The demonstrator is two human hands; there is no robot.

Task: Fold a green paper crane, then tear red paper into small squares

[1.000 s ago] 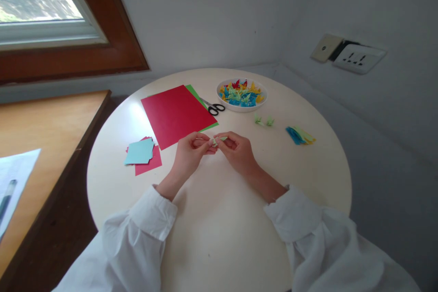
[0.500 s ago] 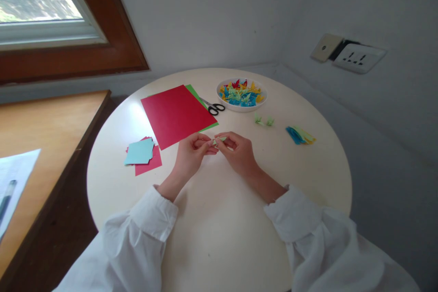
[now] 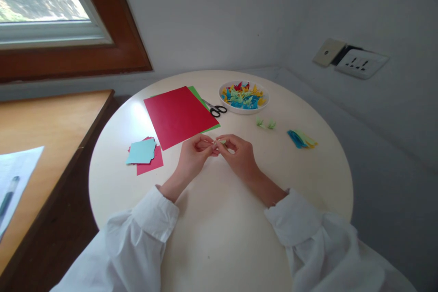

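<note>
Between the fingertips of both hands is a small pale-green folded paper (image 3: 222, 142), mostly covered by the fingers. My left hand (image 3: 194, 153) pinches it from the left, thumb and fingers pressed together. From the other side my right hand (image 3: 238, 154) grips it with thumb and forefinger. Two small pale-green paper cranes (image 3: 266, 123) stand on the table beyond my right hand. Just past my left hand lies a large red paper sheet (image 3: 181, 117) over a green sheet (image 3: 214, 127).
Black-handled scissors (image 3: 217, 110) lie beside the sheets. A white dish (image 3: 244, 111) holds many coloured folded papers. Blue, green and yellow folded strips (image 3: 301, 138) lie to the right, small light-blue squares (image 3: 141, 151) over pink ones to the left. The round white table (image 3: 226, 237) meets the wall.
The view has shifted slightly. My fingertips have closed in on the green folded paper, so less of it shows between them.
</note>
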